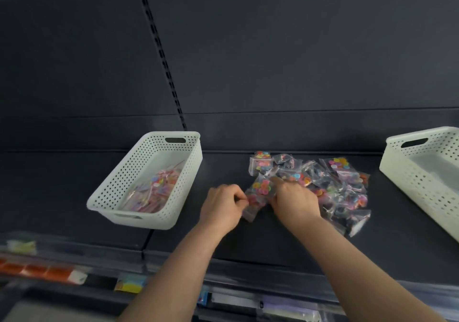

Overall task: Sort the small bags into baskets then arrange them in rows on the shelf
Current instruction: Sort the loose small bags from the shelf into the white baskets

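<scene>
A heap of small clear bags (330,185) with coloured buttons lies on the dark shelf (248,242), right of centre. One small bag (259,190) sits at the heap's left edge. My left hand (223,206) pinches its left corner, and my right hand (293,197) rests on its right side with fingers on it. A white perforated basket (116,190) to the left holds several sorted bags (156,187). A second white basket (407,172) stands at the far right; its visible floor is bare.
Below the shelf's front edge, a lower shelf shows blurred orange, white and yellow packages (49,272). A slotted upright (164,60) runs down the dark back panel behind the left basket.
</scene>
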Demonstrator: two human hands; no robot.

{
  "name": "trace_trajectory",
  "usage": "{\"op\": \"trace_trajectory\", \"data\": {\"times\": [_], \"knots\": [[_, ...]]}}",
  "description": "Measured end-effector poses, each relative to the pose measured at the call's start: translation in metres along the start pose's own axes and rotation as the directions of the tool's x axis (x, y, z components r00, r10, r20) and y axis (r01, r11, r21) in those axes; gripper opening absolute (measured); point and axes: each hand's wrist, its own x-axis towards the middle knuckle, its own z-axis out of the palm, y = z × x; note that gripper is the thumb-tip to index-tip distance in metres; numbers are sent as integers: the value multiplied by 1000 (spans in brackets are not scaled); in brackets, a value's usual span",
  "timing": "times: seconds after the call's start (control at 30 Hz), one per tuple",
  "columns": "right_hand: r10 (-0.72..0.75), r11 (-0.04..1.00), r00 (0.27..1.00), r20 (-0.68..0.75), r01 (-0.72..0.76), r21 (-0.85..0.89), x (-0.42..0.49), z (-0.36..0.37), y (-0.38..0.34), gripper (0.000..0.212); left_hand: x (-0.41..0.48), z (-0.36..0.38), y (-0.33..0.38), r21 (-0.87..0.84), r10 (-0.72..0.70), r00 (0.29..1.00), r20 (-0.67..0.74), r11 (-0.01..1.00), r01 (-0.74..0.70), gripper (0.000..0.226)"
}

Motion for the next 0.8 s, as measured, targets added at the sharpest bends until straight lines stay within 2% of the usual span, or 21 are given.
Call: {"op": "trace_trajectory", "data": {"times": [0.13,0.3,0.37,0.5,0.57,0.63,0.73,0.8], "knots": [[37,998,999,-7,-37,-43,2,6,-2,27,1,13,-2,140,30,999,-19,990,-27,7],[77,993,997,14,-75,-90,3,8,-2,14,9,5,0,129,2,1000,-19,992,0,25],[84,991,996,23,-81,-105,4,9,-3,14,10,-4,0,110,34,998,-49,993,-29,24],[100,990,994,-49,-104,-93,3,7,-7,14,10,-39,-2,9,49,969,-241,999,-48,16],[116,992,989,-92,-119,-29,3,5,-12,15,11,-62,-10,-5,6,937,-350,1000,-8,16],[121,992,990,-74,-123,-21,7,6,-21,22,13,-81,-23,-28,-59,911,-408,998,52,16],[142,981,990,7,-139,-135,13,9,-36,38,15,-91,-45,-16,-129,921,-367,991,132,15],[152,976,988,-21,-153,-153,15,9,-41,31,15,-87,-56,3,-149,935,-321,987,159,16]]}}
